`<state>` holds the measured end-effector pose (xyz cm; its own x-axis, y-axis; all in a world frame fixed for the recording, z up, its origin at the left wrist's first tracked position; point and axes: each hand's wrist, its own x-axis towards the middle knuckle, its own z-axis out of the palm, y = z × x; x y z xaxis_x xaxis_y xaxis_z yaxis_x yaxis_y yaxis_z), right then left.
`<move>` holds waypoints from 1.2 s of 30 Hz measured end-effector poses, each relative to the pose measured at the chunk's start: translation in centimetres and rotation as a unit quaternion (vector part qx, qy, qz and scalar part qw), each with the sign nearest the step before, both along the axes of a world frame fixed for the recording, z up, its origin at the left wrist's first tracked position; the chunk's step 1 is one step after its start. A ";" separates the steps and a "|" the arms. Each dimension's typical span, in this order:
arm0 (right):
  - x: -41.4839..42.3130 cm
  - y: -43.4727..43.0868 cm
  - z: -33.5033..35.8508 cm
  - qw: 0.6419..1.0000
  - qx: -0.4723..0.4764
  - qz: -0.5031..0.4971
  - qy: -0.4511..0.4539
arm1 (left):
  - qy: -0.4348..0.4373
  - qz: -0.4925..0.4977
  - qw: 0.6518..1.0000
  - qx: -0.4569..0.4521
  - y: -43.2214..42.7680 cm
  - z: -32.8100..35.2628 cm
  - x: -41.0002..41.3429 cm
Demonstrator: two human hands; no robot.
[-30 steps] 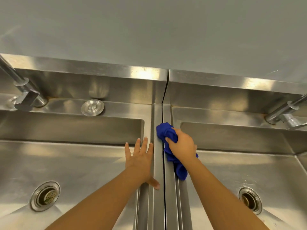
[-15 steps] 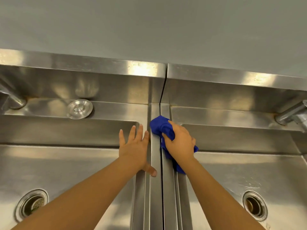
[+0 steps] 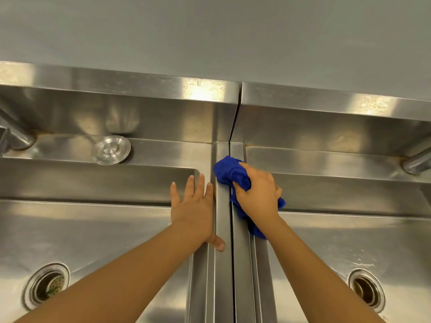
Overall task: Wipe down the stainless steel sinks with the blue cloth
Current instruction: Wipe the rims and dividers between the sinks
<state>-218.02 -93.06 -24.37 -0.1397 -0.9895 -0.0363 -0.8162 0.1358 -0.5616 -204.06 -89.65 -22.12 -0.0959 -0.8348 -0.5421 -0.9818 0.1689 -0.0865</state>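
Observation:
Two stainless steel sinks sit side by side, the left sink (image 3: 98, 229) and the right sink (image 3: 349, 248), parted by a narrow double rim (image 3: 224, 276). My right hand (image 3: 256, 194) grips a bunched blue cloth (image 3: 229, 171) and holds it against the right sink's rim, near the back corner. A tail of the cloth hangs down below my wrist. My left hand (image 3: 193, 206) rests flat on the left sink's rim with fingers spread and straight, thumb on the divider.
A round metal drain plug (image 3: 111, 149) lies on the left sink's back ledge. Faucet bases stand at the far left (image 3: 16, 136) and far right (image 3: 417, 163). Each basin has a drain: left (image 3: 45, 286), right (image 3: 366, 290). A steel backsplash (image 3: 163, 113) and grey wall rise behind.
Both hands have slid a little farther back along the divider toward the backsplash, the cloth moving with my right hand. The view has shifted slightly rightward.

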 end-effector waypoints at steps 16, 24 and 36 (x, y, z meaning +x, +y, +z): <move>0.6 -2.7 0.4 0.999 0.019 -0.035 0.034 | -0.016 0.018 1.000 0.020 -0.3 0.4 -0.4; 0.3 -6.2 0.4 0.999 0.016 -0.005 0.039 | -0.019 0.027 0.999 0.029 -0.1 0.8 -0.3; -16.1 -6.9 0.2 0.981 0.074 -0.094 0.154 | 0.113 0.152 0.982 -0.006 -1.2 -1.2 -6.9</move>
